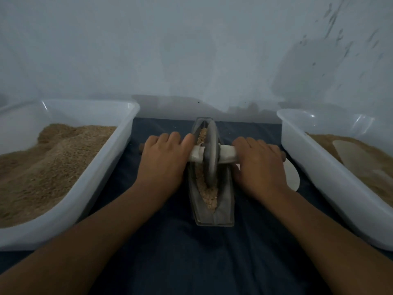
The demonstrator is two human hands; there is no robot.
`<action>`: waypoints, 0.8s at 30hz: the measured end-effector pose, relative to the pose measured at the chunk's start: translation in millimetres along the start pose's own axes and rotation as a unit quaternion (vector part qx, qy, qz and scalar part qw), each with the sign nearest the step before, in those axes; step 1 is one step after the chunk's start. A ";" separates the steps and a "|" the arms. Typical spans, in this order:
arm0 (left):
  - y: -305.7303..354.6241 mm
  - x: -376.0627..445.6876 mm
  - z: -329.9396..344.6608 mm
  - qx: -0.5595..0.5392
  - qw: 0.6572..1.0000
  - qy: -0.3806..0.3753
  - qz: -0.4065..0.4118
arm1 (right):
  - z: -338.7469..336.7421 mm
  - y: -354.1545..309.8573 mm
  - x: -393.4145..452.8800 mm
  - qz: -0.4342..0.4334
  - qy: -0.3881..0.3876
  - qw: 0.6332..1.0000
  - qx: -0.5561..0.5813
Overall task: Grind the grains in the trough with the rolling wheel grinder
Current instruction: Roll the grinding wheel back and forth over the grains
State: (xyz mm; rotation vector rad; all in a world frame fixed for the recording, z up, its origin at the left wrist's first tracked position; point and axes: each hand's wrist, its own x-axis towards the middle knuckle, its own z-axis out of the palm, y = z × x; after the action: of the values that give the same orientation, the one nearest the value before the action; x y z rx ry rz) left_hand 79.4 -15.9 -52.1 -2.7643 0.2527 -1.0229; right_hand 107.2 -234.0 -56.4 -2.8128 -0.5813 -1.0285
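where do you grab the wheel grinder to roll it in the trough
By the axle handle that sticks out either side of the wheel, one hand per side, coming down from above. The left hand and right hand already sit that way, palms down. The wheel stands upright on edge in the narrow trough, so even pressure on both sides probably keeps it from tipping.

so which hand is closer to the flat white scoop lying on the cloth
Right. The right hand grips the axle handle beside the scoop, nearly touching it. The left hand holds the handle's other end, across the wheel and trough.
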 end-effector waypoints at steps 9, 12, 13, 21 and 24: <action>-9.0 42.3 35.5 0.017 1.000 -0.006 -0.016 | 31.7 19.1 61.2 0.015 -0.107 0.993 -0.057; -10.9 54.0 41.0 0.020 0.999 0.005 -0.025 | 36.4 25.7 80.1 0.028 -0.164 0.986 -0.024; -11.4 57.3 42.2 0.020 0.999 0.005 -0.028 | 37.4 27.2 85.7 0.033 -0.184 0.982 -0.016; -8.0 58.0 43.5 0.031 0.999 0.025 -0.019 | 40.1 30.2 87.1 0.037 -0.191 0.981 0.004; -6.3 49.6 43.6 0.019 0.999 0.039 -0.025 | 38.2 26.4 77.0 0.023 -0.146 0.989 -0.015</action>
State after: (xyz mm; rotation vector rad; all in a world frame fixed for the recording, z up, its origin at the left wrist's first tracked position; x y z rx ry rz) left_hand 145.8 -15.9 -52.2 -2.7129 0.1748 -1.1368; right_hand 194.2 -225.7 -35.6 -3.0106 -0.5251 -0.6249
